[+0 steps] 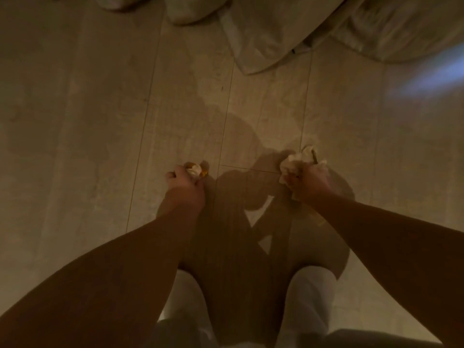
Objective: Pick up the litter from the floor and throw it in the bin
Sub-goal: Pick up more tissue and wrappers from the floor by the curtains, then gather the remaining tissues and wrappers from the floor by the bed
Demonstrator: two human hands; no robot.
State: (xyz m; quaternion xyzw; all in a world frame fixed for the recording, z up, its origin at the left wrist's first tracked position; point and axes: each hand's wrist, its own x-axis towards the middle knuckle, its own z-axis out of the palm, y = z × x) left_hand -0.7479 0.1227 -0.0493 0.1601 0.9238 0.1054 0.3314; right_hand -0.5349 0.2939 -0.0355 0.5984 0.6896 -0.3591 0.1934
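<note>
Both arms reach down over a pale plank floor [100, 121] in dim light. My left hand [184, 185] is closed around a small crumpled wrapper [195, 169], white with orange bits, which pokes out past the fingers. My right hand [307, 183] grips a larger wad of crumpled white paper [300, 159] that sticks out above the knuckles. Both hands are low, close to the floor. No bin is in view.
Pale bedding or fabric [276, 33] hangs down to the floor at the top centre and right. A rounded pale object [188, 11] lies on the floor at the top. My legs in white trousers [308, 297] are at the bottom.
</note>
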